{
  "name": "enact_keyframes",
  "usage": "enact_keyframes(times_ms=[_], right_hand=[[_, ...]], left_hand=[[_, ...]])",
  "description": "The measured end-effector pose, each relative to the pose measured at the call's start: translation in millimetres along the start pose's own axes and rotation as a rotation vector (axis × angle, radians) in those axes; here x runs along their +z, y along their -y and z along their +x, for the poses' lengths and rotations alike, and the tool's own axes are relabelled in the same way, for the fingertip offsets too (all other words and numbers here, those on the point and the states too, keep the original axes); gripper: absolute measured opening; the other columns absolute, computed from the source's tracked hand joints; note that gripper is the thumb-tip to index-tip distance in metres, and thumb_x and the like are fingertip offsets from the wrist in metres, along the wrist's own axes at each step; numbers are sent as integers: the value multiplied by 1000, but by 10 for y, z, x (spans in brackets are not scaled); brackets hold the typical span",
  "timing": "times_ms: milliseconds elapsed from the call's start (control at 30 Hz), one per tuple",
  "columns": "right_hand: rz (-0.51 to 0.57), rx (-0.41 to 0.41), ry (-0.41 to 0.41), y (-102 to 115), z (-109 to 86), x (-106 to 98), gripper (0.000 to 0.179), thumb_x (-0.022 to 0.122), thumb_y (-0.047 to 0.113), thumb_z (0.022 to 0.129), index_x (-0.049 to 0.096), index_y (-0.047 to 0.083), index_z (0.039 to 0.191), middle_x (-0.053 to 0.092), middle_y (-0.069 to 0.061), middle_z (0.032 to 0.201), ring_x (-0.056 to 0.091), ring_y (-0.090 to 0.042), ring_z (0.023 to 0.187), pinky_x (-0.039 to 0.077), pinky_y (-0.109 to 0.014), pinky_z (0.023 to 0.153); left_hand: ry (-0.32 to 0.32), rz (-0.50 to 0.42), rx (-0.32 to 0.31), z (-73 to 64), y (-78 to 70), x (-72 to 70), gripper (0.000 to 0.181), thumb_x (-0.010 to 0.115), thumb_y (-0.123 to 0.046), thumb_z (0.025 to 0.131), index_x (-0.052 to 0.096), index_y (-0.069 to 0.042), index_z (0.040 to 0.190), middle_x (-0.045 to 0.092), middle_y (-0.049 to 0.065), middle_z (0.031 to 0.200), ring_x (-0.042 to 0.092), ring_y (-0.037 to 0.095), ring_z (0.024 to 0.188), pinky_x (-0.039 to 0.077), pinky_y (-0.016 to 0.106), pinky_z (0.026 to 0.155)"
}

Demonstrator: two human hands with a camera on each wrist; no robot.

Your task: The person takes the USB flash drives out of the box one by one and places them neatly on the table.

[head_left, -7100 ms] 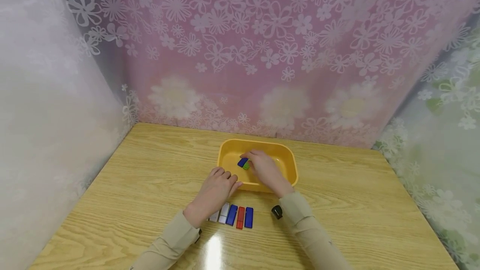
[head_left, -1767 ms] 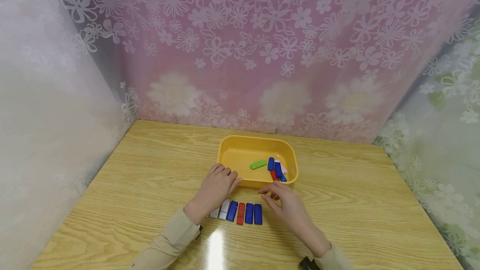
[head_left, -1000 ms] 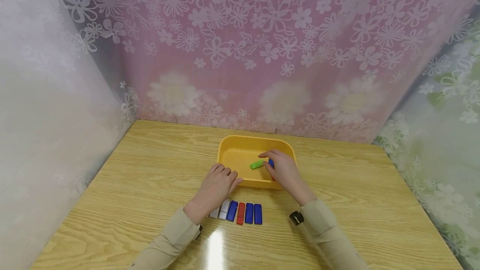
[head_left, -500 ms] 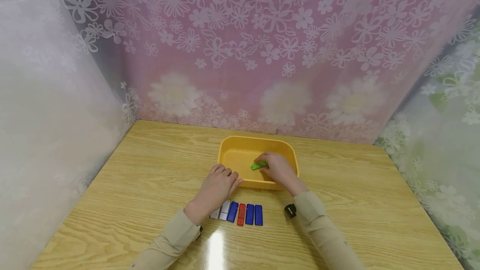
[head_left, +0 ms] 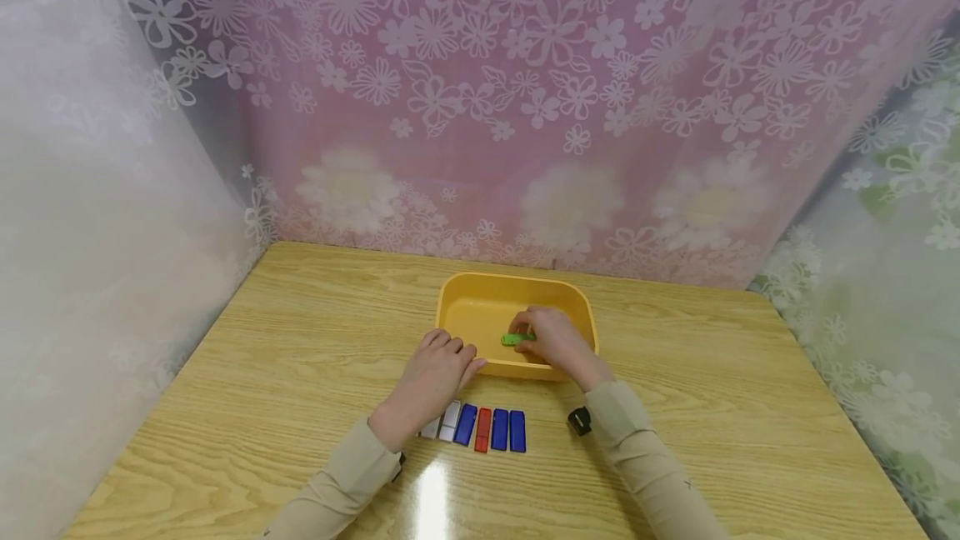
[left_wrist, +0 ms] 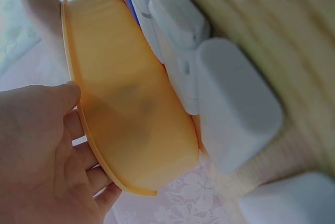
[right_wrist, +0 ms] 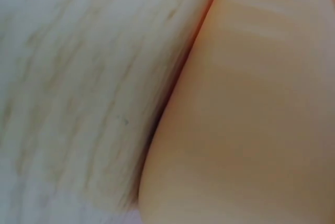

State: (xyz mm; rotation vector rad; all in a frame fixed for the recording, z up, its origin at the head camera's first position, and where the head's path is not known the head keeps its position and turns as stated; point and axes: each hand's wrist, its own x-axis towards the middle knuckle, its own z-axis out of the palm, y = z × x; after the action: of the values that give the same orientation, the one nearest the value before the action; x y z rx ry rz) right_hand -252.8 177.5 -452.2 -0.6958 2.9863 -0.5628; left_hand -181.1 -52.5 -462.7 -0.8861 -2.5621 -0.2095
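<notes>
My left hand (head_left: 426, 386) holds the near rim of a yellow plastic bin (head_left: 483, 294); in the left wrist view its thumb and fingers (left_wrist: 94, 179) bend over that rim. Inside the bin, my right hand (head_left: 557, 342) pinches a flat green stick (head_left: 512, 340), shaped like a capped USB stick. The bin's other sticks are hidden behind this hand. On the table before the bin lies a row of similar sticks: white (head_left: 450, 422), blue (head_left: 465, 425), red (head_left: 482, 430) and two more blue. The right wrist view shows only table and the bin's outer wall (right_wrist: 251, 130).
More white sticks (left_wrist: 238, 103) lie close to the bin's outer wall in the left wrist view, mostly hidden under my left arm in the head view. The wood-grain table (head_left: 720, 407) is enclosed by flowered curtains (head_left: 465, 107) at back and sides.
Since 1.8 s ago my right hand has gone from beside the row back into the bin and taken the green stick, which has turned slightly. Another blue stick joined the row after 7.1 s ago.
</notes>
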Motion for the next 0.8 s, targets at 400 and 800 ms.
enact_keyframes(times_ms=[400,800], right_hand=[[35,-32,-132,-26,11,22,27,74,15,93,67,6,118,67,-7,100,66,-23,88,56,-40,77],[74,-91,-270,-85,13,27,33,67,1,93,67,12,125,71,-11,111,67,-24,83,57,-41,72]], left_hand=[[-31,-12,16,-5,0,-12,28,58,-33,104,65,-12,86,65,2,79,59,23,79,48,39,92],[-26,-4,12,-3,-3,-16,29,57,-33,104,65,-12,86,66,2,80,59,22,80,48,38,93]])
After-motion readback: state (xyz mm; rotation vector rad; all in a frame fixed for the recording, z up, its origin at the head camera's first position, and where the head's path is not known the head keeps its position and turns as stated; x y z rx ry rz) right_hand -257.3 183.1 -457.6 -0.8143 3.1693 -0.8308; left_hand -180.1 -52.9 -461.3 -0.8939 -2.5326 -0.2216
